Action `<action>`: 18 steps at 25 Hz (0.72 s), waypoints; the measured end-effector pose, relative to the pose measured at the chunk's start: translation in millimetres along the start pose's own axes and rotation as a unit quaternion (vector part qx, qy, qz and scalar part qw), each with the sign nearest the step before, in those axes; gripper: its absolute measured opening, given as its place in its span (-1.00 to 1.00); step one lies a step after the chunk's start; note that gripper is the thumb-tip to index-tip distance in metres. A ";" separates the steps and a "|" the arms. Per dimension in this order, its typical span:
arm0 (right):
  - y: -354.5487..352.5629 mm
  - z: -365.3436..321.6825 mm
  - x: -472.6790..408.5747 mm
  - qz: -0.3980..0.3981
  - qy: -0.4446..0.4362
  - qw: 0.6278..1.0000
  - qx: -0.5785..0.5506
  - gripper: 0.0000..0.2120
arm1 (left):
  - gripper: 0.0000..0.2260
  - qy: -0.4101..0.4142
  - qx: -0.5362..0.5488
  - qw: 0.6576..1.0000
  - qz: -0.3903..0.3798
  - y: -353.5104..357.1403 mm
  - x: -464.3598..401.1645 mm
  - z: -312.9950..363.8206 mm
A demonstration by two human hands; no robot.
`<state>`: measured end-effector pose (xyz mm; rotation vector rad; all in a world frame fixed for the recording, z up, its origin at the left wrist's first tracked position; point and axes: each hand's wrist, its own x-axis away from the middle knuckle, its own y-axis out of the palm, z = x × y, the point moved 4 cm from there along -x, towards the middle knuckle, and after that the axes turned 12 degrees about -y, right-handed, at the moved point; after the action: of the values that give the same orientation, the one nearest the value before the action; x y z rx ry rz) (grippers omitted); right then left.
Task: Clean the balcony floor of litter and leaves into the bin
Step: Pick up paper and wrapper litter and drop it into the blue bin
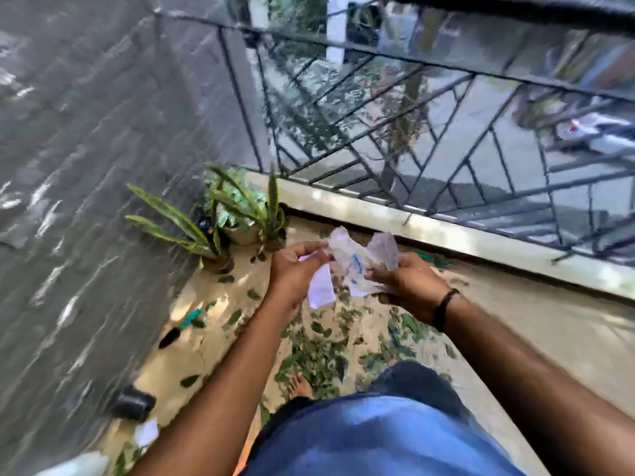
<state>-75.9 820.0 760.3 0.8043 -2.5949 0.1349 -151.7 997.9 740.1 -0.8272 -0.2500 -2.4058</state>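
Litter, a crumpled clear wrapper (357, 259) and white paper scraps (321, 286), is bunched between both hands above the balcony floor (532, 324), likely gathered for binning. Left hand (295, 269) and right hand (409, 286) have fingers curled around it. Green leaves (309, 355) lie scattered below; no bin shows.

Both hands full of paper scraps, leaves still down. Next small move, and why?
Probably crumple the load into one hand. The left hand pinches a flat white paper slip and the right hand grips crumpled white paper with blue print, so neither is free for the scattered green leaves or the white paper scrap on the floor. No bin is in view.
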 end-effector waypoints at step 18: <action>-475.5 70.4 195.1 0.493 -0.035 0.838 -0.230 -0.92 | -0.86 -0.061 -0.290 0.881 -0.368 574.2 68.0 -5.5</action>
<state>19.4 310.1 763.5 -0.7445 -2.6568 -0.2285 133.7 496.0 771.6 -1.3354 0.1681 -3.2196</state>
